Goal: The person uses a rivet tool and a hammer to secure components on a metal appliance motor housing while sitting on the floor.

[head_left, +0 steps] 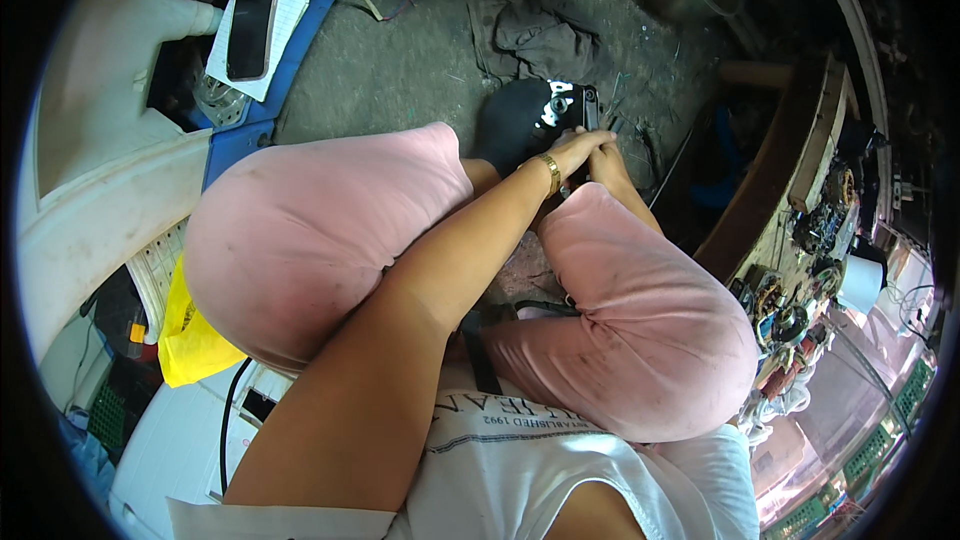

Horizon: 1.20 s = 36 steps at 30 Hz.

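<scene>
Both hands meet low between the knees, left hand (575, 148) and right hand (603, 162) closed around the black motor part (540, 112) on the floor (400, 60) — best kept braced, grip steady.

Head camera, looking steeply down from above a seated person.

The single wide fisheye view faces down over the person's chest and knees to the floor (400, 60) ahead. The lap fills the near middle; the hands (590, 150) sit farther off, small, above centre. Straight edges bow toward the dark round rim.
</scene>
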{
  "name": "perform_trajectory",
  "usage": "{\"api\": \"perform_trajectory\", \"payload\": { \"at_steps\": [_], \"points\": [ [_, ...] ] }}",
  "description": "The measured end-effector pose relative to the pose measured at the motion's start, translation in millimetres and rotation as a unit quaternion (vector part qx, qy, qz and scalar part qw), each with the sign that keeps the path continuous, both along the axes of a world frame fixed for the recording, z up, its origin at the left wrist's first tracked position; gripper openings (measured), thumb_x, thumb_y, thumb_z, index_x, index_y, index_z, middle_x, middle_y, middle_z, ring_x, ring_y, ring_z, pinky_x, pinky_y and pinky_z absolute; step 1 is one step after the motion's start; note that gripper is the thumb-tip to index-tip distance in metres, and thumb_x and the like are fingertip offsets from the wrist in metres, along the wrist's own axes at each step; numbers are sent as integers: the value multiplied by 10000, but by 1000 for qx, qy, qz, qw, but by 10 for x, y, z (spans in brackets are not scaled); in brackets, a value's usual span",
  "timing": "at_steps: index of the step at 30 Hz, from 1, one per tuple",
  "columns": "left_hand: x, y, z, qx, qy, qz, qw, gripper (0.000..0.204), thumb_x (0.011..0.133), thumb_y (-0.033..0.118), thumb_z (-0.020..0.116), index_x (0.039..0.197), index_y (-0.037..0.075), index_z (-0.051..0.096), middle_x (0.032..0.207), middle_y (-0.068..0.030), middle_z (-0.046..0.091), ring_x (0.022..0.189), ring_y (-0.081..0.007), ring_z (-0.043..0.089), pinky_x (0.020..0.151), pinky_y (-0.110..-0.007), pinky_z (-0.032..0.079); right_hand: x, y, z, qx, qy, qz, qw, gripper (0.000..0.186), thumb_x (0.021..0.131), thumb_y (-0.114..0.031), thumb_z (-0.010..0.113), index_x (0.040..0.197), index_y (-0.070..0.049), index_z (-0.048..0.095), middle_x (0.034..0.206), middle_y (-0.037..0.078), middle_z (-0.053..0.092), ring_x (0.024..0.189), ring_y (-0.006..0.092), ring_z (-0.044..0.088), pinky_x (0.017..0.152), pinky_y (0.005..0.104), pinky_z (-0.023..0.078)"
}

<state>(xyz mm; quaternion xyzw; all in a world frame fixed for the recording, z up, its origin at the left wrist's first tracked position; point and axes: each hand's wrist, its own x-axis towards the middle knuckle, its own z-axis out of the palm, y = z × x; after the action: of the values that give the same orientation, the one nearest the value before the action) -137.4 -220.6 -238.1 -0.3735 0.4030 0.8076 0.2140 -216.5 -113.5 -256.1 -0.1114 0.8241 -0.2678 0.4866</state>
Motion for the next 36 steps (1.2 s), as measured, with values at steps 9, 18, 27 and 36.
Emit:
{"api": "perform_trajectory", "payload": {
  "at_steps": [9,18,27,36],
  "points": [
    [96,162,-208,-157,-98,84,979,582,850,522,575,967,-45,636,844,-170,665,786,-222,655,717,-365,506,133,-220,150,-35,-7,-19,999,593,919,-411,487,1286,54,475,1212,282,565,1102,352,582,920,395,452],
    [8,163,150,155,-33,125,979,919,763,657,568,1439,84,325,1397,-245,398,1271,-334,426,1014,-423,374,2,-55,241,-60,-40,-72,995,575,923,-407,484,1264,55,493,1195,281,575,1093,349,587,909,402,455],
    [-20,134,-256,197,23,154,968,565,830,561,501,1134,88,548,1107,-198,578,1006,-313,568,879,-418,447,107,-282,307,-86,-45,-56,994,621,912,-464,486,1252,55,506,1197,282,573,1096,333,585,905,416,449],
    [45,236,-215,146,-2,113,983,832,798,674,424,1310,20,477,1283,-276,498,1168,-366,505,973,-425,394,120,-204,344,-45,-19,-39,998,700,897,-519,468,1253,83,490,1217,297,553,1136,356,552,932,420,430]
  ]
}}
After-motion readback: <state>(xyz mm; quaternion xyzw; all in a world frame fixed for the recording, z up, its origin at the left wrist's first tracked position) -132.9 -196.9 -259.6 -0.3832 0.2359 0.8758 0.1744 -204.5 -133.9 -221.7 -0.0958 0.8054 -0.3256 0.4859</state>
